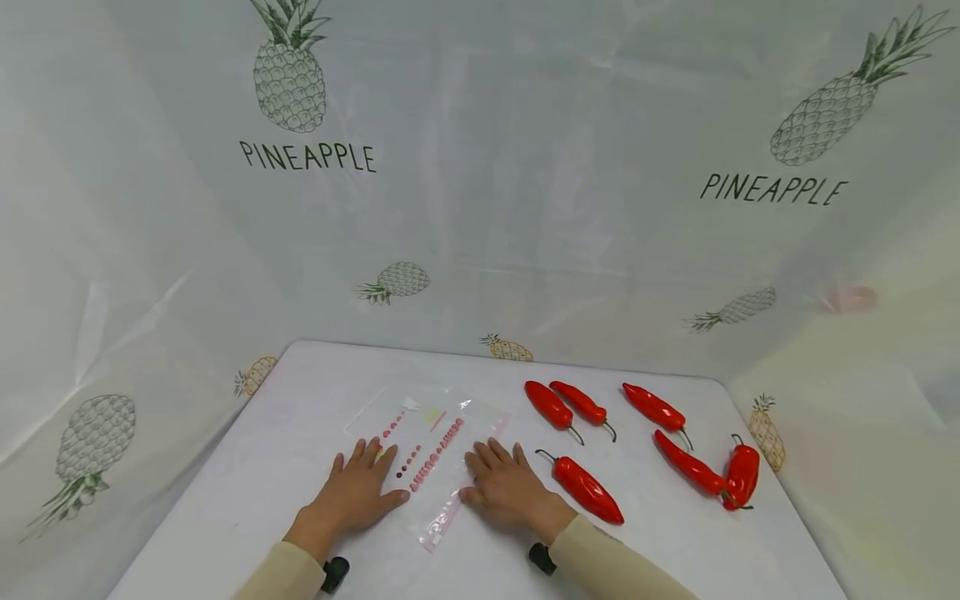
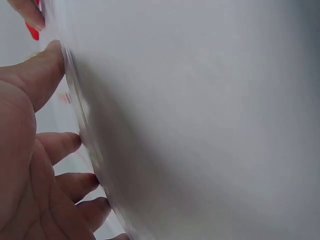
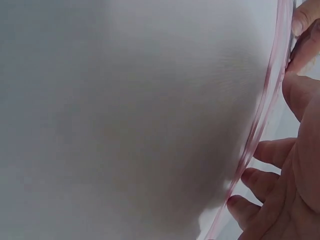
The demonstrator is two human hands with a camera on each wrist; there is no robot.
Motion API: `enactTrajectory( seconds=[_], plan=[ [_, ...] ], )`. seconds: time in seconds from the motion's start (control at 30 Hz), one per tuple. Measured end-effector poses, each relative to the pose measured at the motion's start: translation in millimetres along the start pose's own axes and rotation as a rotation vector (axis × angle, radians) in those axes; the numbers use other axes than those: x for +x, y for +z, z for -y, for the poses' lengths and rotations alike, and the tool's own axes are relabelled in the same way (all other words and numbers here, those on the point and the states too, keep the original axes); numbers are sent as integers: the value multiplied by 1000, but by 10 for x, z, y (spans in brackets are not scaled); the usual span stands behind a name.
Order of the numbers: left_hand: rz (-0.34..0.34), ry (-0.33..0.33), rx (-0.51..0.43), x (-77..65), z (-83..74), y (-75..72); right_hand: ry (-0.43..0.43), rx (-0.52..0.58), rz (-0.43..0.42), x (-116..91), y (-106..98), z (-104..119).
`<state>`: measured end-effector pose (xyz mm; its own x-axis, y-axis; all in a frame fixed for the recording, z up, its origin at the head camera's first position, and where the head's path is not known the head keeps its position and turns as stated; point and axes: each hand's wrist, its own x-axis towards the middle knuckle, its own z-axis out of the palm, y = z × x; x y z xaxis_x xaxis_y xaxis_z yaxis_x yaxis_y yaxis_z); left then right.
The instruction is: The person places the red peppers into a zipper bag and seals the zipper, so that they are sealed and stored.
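Left hand (image 1: 357,493) (8 o'clock) and right hand (image 1: 504,487) (4 o'clock), fingers apart, touch a flat, clear, pink-edged, red-printed plastic bag (image 1: 447,465).

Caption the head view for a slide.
Left hand and right hand touch a pink-edged clear bag beside six red peppers.

From above, the head camera looks forward and down over a flat white tabletop (image 1: 247,475). Up close, the black left-wrist camera (image 1: 336,573) and black right-wrist camera (image 1: 542,559) face the palm sides of the bare left hand (image 1: 354,493) and bare right hand (image 1: 508,492), shared with the head view.
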<state>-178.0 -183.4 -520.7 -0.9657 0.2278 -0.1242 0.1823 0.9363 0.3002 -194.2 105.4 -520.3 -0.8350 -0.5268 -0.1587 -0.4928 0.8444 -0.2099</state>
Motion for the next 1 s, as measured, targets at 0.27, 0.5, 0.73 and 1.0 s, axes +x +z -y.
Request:
enactTrajectory(
  seconds=[0.27, 0.5, 0.73, 1.0],
  plan=[
    [-10, 37, -42, 19, -60, 82, -1, 9, -21, -163, 34, -124],
    [0, 69, -44, 34, -87, 116, -6, 2, -49, -244, 75, -182],
    [-4, 73, -30, 43, -106, 134, 0, 4, -52, -267, 98, -197],
    [8, 53, -28, 48, -153, 135, -8, 7, -57, -283, 111, -222]
  ],
)
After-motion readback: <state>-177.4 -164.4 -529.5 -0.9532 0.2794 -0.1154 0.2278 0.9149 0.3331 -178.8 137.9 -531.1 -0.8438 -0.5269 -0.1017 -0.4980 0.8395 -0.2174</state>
